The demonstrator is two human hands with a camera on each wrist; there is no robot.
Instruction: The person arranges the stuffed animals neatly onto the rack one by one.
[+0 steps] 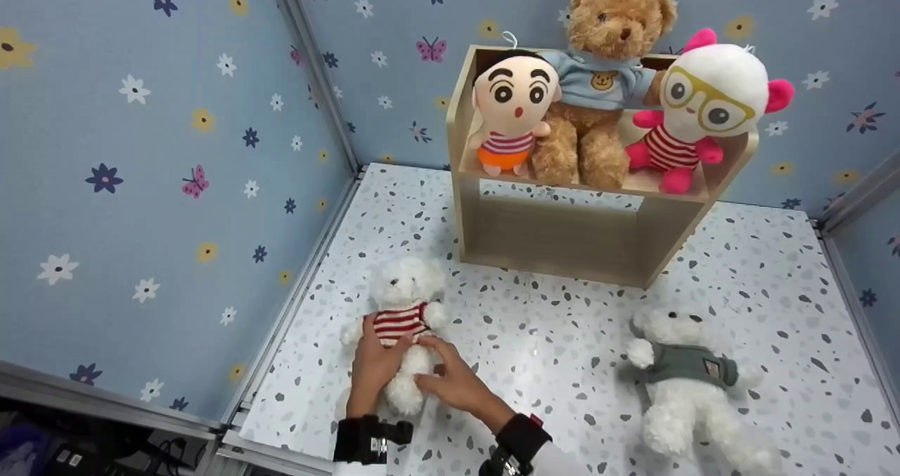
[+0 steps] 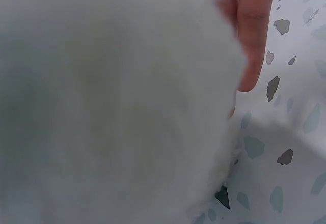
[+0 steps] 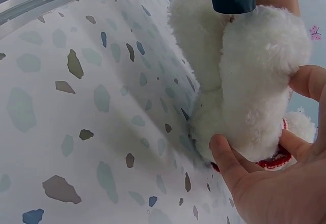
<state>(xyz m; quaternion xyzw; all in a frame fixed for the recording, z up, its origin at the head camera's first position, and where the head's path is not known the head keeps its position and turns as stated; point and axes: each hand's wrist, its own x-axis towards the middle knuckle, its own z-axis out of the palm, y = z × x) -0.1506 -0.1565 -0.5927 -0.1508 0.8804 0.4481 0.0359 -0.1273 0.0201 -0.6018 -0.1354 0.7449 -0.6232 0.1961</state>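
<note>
A white teddy bear (image 1: 406, 282) in a red-and-white striped shirt lies face up on the speckled table. My left hand (image 1: 376, 365) grips its side, thumb across the lower belly; in the left wrist view, blurred white fur (image 2: 122, 102) hides most of that hand. From the other side my right hand (image 1: 458, 381) holds the bear at the hip and leg. The right wrist view shows the right thumb and fingers on either side of a fluffy leg (image 3: 257, 81). Farther right, another white bear (image 1: 678, 377) in a grey-green shirt lies on its back.
A wooden shelf (image 1: 562, 240) stands at the back. On its top sit a boy doll (image 1: 510, 110), a brown teddy bear (image 1: 598, 82) in a blue sweater and a pink-and-white plush (image 1: 703, 103) with yellow glasses. A flowered wall (image 1: 176, 216) borders the table on the left.
</note>
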